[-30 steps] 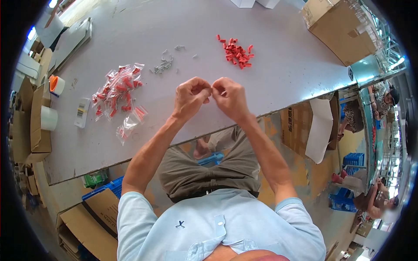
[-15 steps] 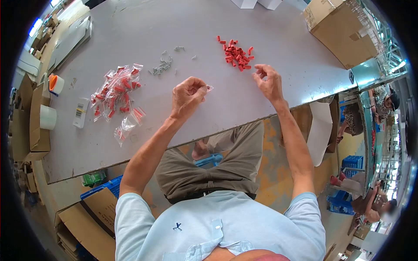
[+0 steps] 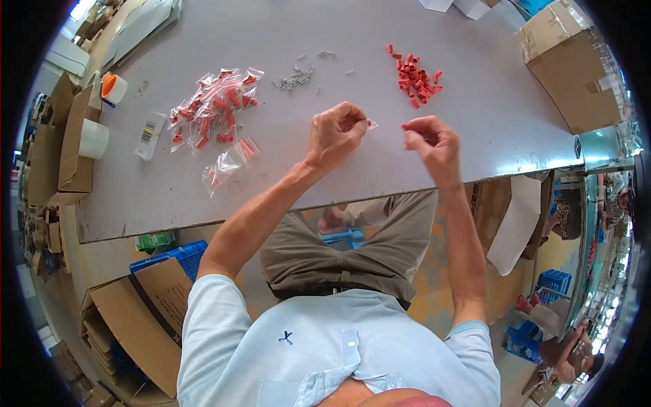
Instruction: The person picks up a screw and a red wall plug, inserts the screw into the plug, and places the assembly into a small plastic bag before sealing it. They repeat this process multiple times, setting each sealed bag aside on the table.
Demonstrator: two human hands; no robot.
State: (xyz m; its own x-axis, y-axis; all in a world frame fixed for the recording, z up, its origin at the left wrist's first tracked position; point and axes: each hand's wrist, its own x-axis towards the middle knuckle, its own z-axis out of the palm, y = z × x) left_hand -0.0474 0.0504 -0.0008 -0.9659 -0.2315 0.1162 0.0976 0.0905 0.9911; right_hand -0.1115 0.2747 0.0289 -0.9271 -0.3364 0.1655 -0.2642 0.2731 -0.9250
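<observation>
One small clear plastic bag (image 3: pixel 372 125) pinched in the left hand (image 3: pixel 334 138), a small red, mostly hidden piece (image 3: pixel 403 126) in the right hand (image 3: pixel 439 145); a light pinch should keep the bag uncrumpled

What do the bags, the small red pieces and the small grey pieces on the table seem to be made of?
Bags: thin, glossy clear plastic; highlights, with red showing through.
Red pieces: probably plastic or rubber; evenly coloured.
Grey pieces: possibly metal, given their silvery-grey look, but too small to be sure.
</observation>
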